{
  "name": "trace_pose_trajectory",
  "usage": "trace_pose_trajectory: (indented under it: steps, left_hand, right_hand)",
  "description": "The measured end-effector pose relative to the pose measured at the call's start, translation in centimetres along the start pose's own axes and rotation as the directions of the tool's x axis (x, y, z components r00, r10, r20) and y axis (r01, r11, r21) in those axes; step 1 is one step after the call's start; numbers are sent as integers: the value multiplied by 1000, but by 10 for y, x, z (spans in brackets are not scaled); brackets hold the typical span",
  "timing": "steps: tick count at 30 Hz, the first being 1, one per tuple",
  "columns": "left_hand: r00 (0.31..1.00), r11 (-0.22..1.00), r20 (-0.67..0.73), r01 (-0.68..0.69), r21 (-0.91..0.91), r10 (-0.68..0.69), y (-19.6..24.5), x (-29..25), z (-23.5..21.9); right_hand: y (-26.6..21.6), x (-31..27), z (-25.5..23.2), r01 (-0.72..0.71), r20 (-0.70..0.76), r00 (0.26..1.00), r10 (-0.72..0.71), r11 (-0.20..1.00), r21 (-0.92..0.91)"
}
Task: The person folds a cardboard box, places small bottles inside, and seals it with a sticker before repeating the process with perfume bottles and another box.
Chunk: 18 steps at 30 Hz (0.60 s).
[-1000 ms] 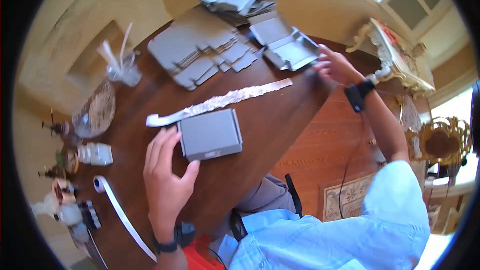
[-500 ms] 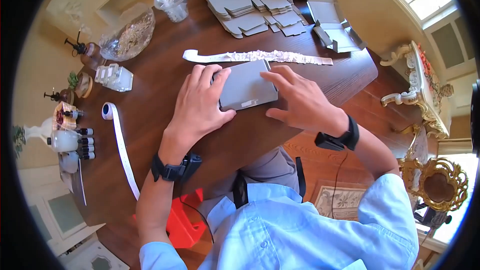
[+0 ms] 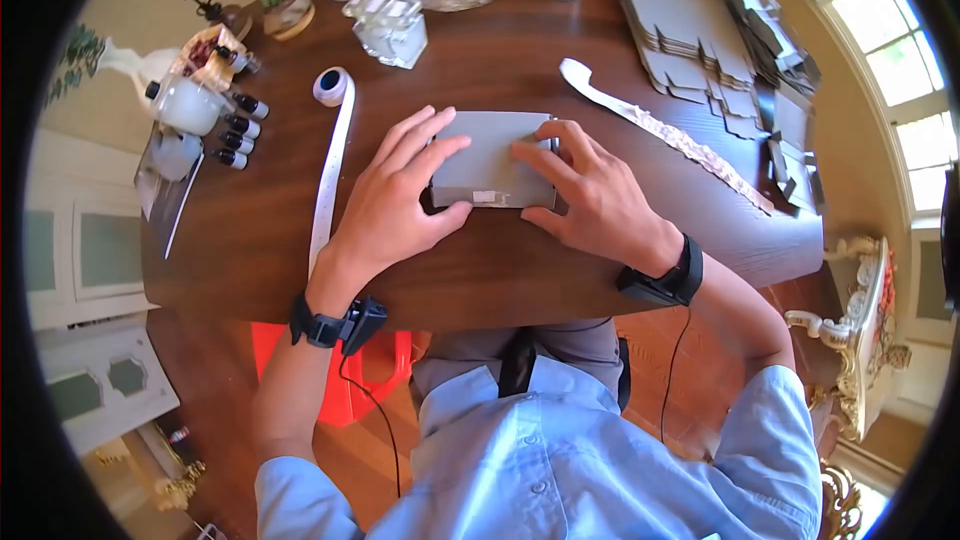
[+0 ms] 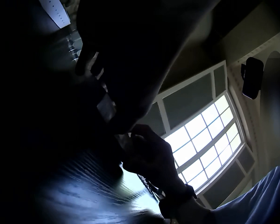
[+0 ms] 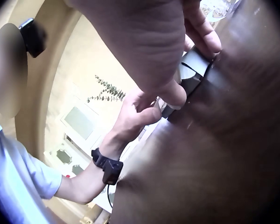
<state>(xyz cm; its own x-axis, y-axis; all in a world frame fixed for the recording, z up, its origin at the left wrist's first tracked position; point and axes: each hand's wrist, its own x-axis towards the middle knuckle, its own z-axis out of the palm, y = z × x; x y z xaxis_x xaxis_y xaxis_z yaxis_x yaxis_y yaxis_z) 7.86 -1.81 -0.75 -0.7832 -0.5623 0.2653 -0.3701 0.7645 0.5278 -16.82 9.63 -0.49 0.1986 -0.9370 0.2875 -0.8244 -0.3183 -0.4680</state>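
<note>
A small closed grey cardboard box (image 3: 490,152) lies flat on the dark wooden table, a pale label on its near side. My left hand (image 3: 395,190) holds its left end, fingers over the top edge and thumb at the near corner. From the other end my right hand (image 3: 605,195) grips it, fingers bent onto the lid and thumb by the near right corner. In the right wrist view, the box's grey end (image 5: 194,65) shows between the right fingers and thumb. The left wrist view is mostly dark, with the left hand in shadow.
A white tape roll (image 3: 330,87) trails its strip toward the left forearm. Right of the box lies a crumpled paper strip (image 3: 690,145). Flattened cardboard boxes (image 3: 670,30) are stacked farther back, near an open box (image 3: 795,155). A glass jar (image 3: 392,32) and small bottles (image 3: 238,140) stand left.
My right hand has come from the open box at the right to the closed grey box. The left hand has moved from beside that box onto its left end. The head view has turned left.
</note>
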Motion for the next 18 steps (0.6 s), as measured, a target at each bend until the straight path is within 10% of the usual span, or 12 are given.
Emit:
trace_pose_trajectory:
  steps: [9, 14, 18]
  left_hand:
    - [999, 996, -27, -40, -85, 38, -17, 31, 8]
    - [987, 874, 107, 158, -460, -122, -26, 44, -5]
    - [939, 810, 235, 338, -479, -252, -17, 58, -10]
  right_hand:
    - [23, 17, -10, -8, -35, 999, 11, 994, 108]
    - [18, 36, -35, -176, 9, 984, 181, 944, 280]
    - [12, 55, -51, 74, -123, 990, -75, 997, -14]
